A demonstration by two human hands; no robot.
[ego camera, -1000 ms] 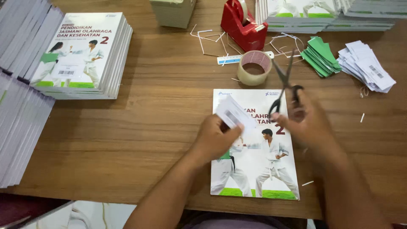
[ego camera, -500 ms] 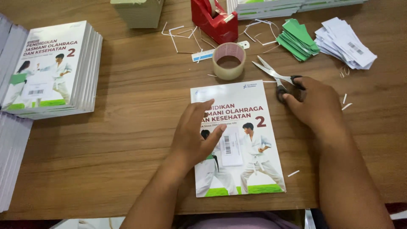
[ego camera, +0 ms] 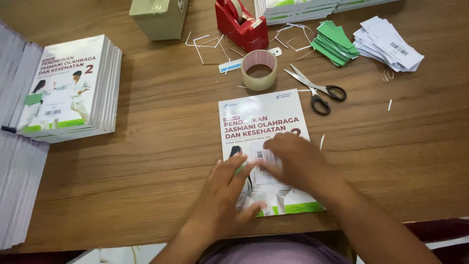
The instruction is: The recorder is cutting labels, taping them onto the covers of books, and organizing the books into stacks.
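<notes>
- A white and green book (ego camera: 261, 122) lies flat on the wooden surface (ego camera: 161, 161), near its front edge.
- The left hand (ego camera: 222, 195) rests on the lower cover, fingers spread and flat, gripping nothing.
- The right hand (ego camera: 293, 164) presses a small white barcode label (ego camera: 261, 161) onto the cover; its fingers lie loosely curved on the label, not closed around it.
- Black-handled scissors (ego camera: 317, 90) lie just beside the book's top right corner, untouched.
- A roll of clear tape (ego camera: 259, 70) stands just above the book, with a red tape dispenser (ego camera: 242, 24) behind it.
- A stack of matching books (ego camera: 73, 88) sits well to the left.
</notes>
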